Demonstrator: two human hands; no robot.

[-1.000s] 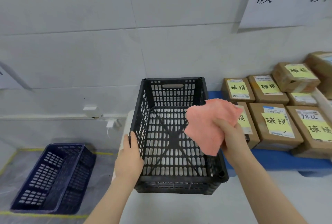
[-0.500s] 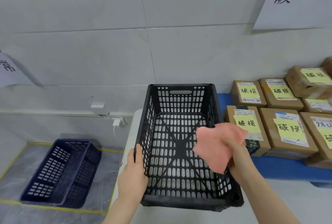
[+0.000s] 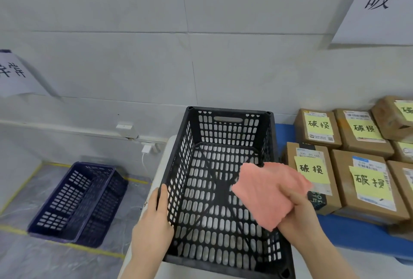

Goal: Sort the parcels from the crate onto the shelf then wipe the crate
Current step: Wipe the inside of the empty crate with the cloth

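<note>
A black slotted crate [image 3: 225,129] stands on a white table, with nothing inside it. My left hand [image 3: 154,222] grips the crate's left wall near its front corner. My right hand [image 3: 299,218] holds a pink cloth [image 3: 266,191] over the crate's right side, just above the rim. Brown cardboard parcels [image 3: 368,184] with yellow handwritten notes sit on a blue shelf [image 3: 353,231] to the right of the crate.
A dark blue crate [image 3: 78,202] lies on the floor at the left, inside yellow tape lines. A tiled wall with paper signs [image 3: 384,3] rises behind. A white charger [image 3: 146,149] is plugged in low on the wall.
My right hand has lowered the pink cloth toward the crate's right side. The view has shifted left and closer. My left hand keeps its hold on the crate's wall.
</note>
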